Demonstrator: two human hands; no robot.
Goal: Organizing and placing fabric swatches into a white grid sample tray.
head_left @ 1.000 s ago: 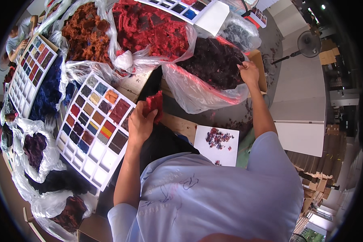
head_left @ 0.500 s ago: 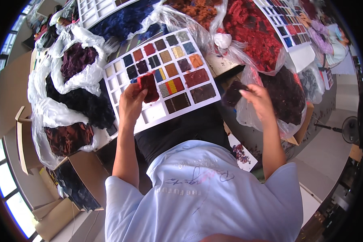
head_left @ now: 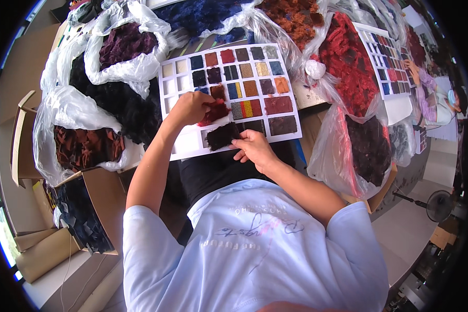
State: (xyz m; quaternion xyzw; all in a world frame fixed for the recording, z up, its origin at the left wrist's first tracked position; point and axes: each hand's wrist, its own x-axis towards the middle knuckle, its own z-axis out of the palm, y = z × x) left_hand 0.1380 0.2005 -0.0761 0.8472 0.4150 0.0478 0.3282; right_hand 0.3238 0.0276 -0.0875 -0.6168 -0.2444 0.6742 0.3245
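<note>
Right hand [head_left: 254, 148] pinches the dark patch [head_left: 221, 138] by its right end, long side roughly left-to-right over the near edge of the white board [head_left: 186, 145], just bodyward of the red patch [head_left: 216, 111] gripped by the left hand [head_left: 190, 110].

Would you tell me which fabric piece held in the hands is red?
The red piece is in the left hand; the right hand holds a nearly black piece.

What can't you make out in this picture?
In the head view:
- Sample tray: cells beneath your left hand, covered by it and the red swatch.
- Dark swatch in your right hand: underside, facing away.
- Blue plush pile, cut by the top edge.
- Distant tray: swatch textures, too small.
</note>
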